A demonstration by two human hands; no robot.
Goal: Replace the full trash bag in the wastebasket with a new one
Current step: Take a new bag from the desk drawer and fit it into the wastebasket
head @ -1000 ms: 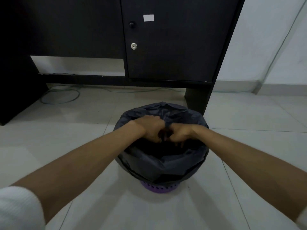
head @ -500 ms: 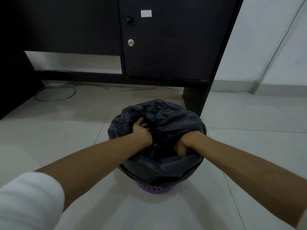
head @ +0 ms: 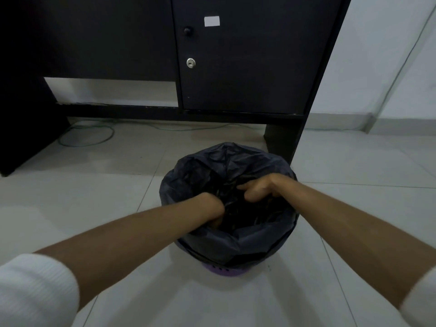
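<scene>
Head view: the crinkled black plastic trash bag lines the round purple wastebasket on the pale tiled floor. The left hand is buried in the bag, grip unclear; the right hand pinches its plastic. Judged early: the bag is not yet lifted out.

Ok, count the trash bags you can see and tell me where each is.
1: a black trash bag lining the purple wastebasket on the floor, both hands reaching into it. No spare in view; another could be hidden.
</scene>
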